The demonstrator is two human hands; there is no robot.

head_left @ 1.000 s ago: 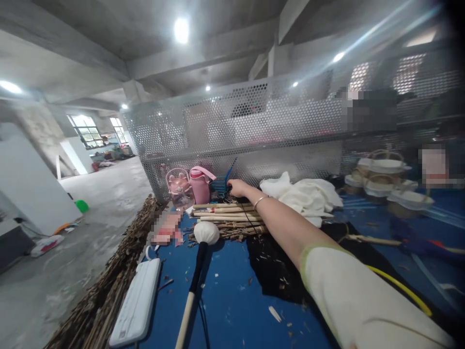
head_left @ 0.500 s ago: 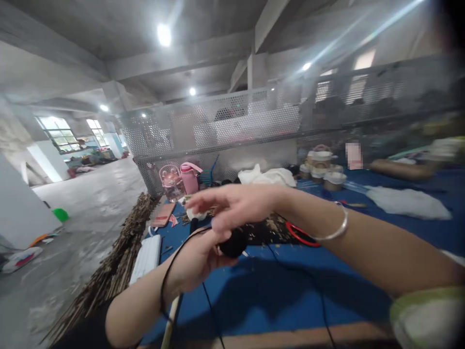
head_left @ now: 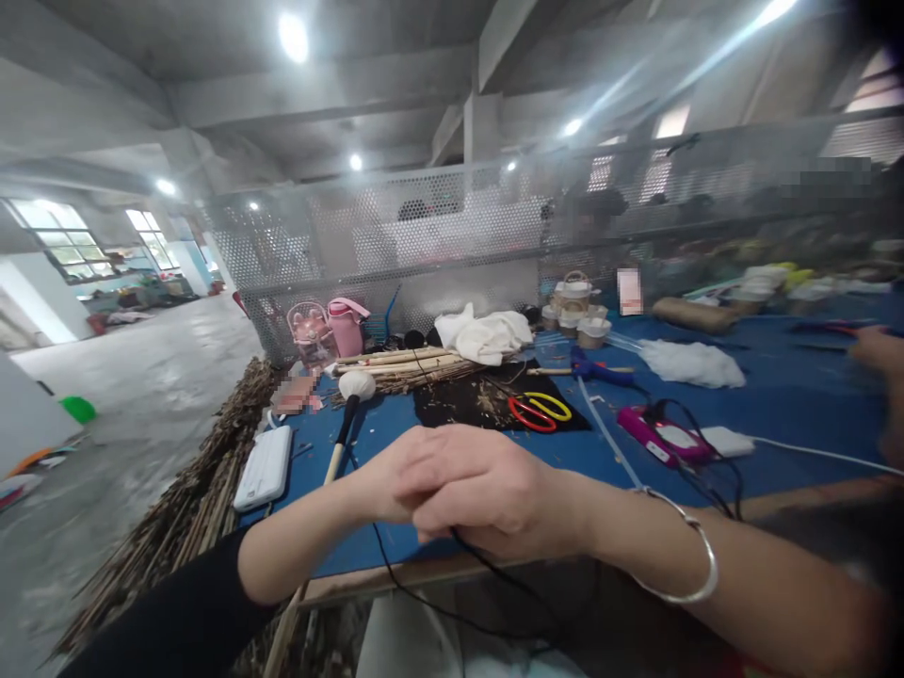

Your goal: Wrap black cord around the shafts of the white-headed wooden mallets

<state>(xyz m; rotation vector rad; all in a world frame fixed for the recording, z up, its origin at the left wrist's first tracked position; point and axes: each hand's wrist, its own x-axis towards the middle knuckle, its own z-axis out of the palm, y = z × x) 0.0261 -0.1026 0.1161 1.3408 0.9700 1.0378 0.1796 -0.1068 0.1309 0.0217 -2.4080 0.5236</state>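
Observation:
My right hand (head_left: 484, 490) lies curled over my left hand (head_left: 392, 471), in front of the table's near edge. Its fingers are bent and closed. The left fingers are mostly covered, and the round black thing in that hand is hidden. A black cord (head_left: 487, 562) comes out from beneath my right hand and hangs below the table edge. Just beyond my left wrist, a stick with a white ball-shaped head (head_left: 357, 384) and a black-wrapped neck lies on the blue tabletop (head_left: 388, 414).
Red-and-yellow-handled scissors (head_left: 540, 411) lie on a black cloth with scraps. Beyond are dry stalks (head_left: 410, 369), a white cloth (head_left: 484, 334) and a blue glue gun (head_left: 600, 369). A purple device (head_left: 664, 438) stands right, a white power bank (head_left: 264, 468) left. Another person's hand (head_left: 879, 358) shows far right.
My right hand has come down and closed over my left hand, covering the round black thing that showed there. The view has shifted, bringing the stick, scissors and purple device into sight.

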